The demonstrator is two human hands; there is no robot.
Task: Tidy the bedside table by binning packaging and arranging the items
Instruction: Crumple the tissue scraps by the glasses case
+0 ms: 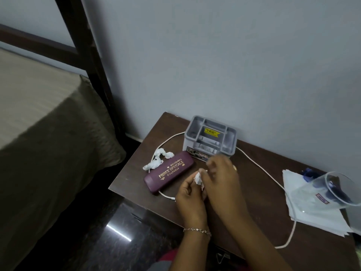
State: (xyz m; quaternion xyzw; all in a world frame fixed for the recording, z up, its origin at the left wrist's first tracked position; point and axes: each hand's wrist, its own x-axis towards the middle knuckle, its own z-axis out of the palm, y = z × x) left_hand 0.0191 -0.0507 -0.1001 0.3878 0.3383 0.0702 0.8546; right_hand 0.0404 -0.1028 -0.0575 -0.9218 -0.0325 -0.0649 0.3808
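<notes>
Bedside table (259, 196): spectacle case (169, 171) runs near-left to far-right.

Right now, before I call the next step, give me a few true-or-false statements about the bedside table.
1. The maroon spectacle case with gold lettering lies shut on the dark wooden bedside table. True.
2. The clear plastic cup stands upright. False: it lies on its side on the white paper sheets.
3. A crumpled white tissue lies beside the case. True.
4. The white cable is coiled inside the grey plastic organiser box. False: it trails across the table past the box.
5. Both hands are empty. False: the left hand grips a small white crumpled wad, with the blurred right hand against it.
</notes>
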